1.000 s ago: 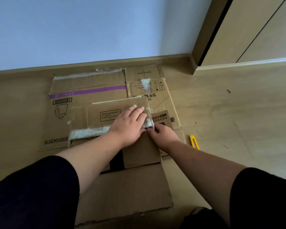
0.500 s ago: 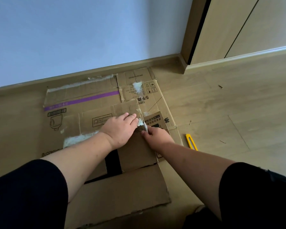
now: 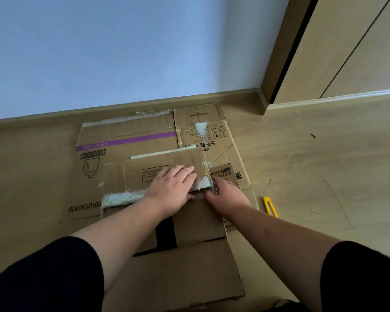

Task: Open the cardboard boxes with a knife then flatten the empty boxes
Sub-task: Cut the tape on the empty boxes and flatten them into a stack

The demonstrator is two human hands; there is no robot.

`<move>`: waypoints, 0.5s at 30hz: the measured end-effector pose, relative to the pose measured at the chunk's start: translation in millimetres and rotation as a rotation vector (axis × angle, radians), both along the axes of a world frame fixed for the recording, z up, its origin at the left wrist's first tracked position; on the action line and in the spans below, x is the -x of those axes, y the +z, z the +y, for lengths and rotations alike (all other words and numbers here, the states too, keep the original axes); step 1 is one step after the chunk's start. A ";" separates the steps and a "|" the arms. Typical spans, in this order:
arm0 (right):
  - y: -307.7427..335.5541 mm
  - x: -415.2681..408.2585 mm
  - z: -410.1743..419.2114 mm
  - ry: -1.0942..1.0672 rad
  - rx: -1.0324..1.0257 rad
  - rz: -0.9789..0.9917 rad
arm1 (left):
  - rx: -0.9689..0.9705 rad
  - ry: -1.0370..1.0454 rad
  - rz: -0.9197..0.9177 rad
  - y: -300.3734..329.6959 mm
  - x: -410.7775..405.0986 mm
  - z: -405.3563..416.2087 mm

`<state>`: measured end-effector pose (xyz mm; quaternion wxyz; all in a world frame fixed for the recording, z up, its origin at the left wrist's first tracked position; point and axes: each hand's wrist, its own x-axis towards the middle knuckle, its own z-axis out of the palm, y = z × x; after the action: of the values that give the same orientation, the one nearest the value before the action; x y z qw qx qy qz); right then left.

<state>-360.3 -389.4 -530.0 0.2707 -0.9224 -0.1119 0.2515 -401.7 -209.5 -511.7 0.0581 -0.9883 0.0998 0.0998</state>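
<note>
A yellow knife (image 3: pixel 270 206) lies alone on the wooden floor (image 3: pixel 324 167), just right of the cardboard and apart from both hands. A pale wall (image 3: pixel 122 52) with a baseboard runs behind the pile, and a door frame (image 3: pixel 286 48) stands at the upper right; a few small scraps dot the floor near it. Three flattened boxes lie against the baseboard: a large one with a purple stripe (image 3: pixel 126 140), a printed one (image 3: pixel 209 136) to its right, and a smaller one with a black label (image 3: pixel 225 174) beside the hands. On top of these sits the box being worked on (image 3: pixel 149 172), partly collapsed, with a fuzzy white strip of tape (image 3: pixel 122 197) across it and a wide flap (image 3: pixel 178 278) reaching toward the camera; a dark gap shows between its panels. The left hand (image 3: pixel 173 188) lies flat on this box with fingers straight, pressing down and covering the middle of the tape. The right hand (image 3: pixel 225 194) pinches the tape's right end at the box's edge with curled fingertips. Both forearms cross the near flap, and two dark sleeves fill the lower corners.
</note>
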 end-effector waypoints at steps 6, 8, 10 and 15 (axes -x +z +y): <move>11.1 8.1 19.1 0.285 0.201 -0.427 | 0.014 0.198 0.013 -0.1 30.4 59.8; 15.9 12.3 35.4 0.407 0.246 -0.488 | 0.034 0.280 0.006 -3.8 47.5 81.5; 19.9 17.1 53.9 0.495 0.272 -0.511 | 0.082 0.389 -0.016 -8.0 69.0 104.0; 21.8 31.4 98.5 0.665 0.289 -0.537 | 0.480 0.826 -0.066 -19.1 120.3 152.8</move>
<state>-391.6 -290.9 -508.3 0.0048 -0.8973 -0.4321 0.0897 -522.0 -56.7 -530.8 -0.2129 -0.9335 -0.2828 0.0575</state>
